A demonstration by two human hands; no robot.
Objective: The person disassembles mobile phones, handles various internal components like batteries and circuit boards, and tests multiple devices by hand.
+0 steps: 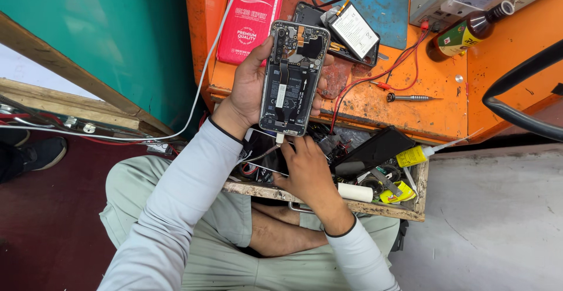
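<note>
Cradling opened phone (292, 79), back cover off, at 12 o'clock above drawer (419, 209), left hand (249, 86) wrapped round long edges, right hand (308, 168) pinching white cable plug (280, 139) at 6 o'clock end; judged light, rigid, fragile inside: grip by frame only.

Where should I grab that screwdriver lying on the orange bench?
Probably by the ridged metal handle of the screwdriver, coming straight down from above. It lies flat on the orange bench, its thin tip pointing right and bare bench around it, so fingers fit on both long sides.
</note>
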